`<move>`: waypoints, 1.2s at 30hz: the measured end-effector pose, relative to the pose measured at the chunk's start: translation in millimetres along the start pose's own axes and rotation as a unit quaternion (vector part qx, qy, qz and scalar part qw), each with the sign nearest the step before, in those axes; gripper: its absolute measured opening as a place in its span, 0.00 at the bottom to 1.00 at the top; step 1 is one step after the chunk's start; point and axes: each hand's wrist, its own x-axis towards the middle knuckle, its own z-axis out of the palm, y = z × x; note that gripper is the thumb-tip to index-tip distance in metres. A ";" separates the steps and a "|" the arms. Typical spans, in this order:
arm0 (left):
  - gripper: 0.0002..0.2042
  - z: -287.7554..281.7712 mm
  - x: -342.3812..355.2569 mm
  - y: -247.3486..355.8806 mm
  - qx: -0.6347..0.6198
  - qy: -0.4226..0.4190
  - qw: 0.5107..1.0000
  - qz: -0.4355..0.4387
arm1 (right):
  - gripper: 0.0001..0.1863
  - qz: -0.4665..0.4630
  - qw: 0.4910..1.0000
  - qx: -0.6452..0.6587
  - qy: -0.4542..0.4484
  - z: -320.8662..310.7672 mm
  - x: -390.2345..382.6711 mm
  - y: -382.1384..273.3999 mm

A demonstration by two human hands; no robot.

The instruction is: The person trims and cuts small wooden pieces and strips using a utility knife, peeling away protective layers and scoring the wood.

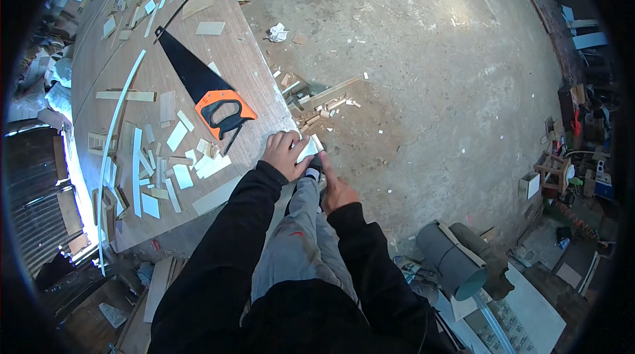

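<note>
At the front right corner of the table, my left hand (pixel 282 154) is closed round a small white-faced wood piece (pixel 308 149). My right hand (pixel 337 190) meets that piece from the right, its index finger stretched along the end and the other fingers curled under. What the right thumb does is hard to make out. Just left of my hands lies a handsaw (pixel 196 79) with a black blade and an orange handle, flat on the wooden tabletop (pixel 248 83). A thin dark rod (pixel 233 140) lies by its handle.
Many wood offcuts (pixel 177 135) and a long pale strip (pixel 119 112) cover the table's left part. Scraps (pixel 324 106) and crumpled paper (pixel 278 32) lie on the concrete floor (pixel 430 89). A grey roll (pixel 450 255) is at the lower right, and a small wooden stool (pixel 554 170) stands far right.
</note>
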 end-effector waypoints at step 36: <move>0.25 -3.7 0.6 -6.9 0.024 0.009 0.999 0.039 | 0.37 0.441 0.894 0.074 0.033 5.0 -194.4 211.2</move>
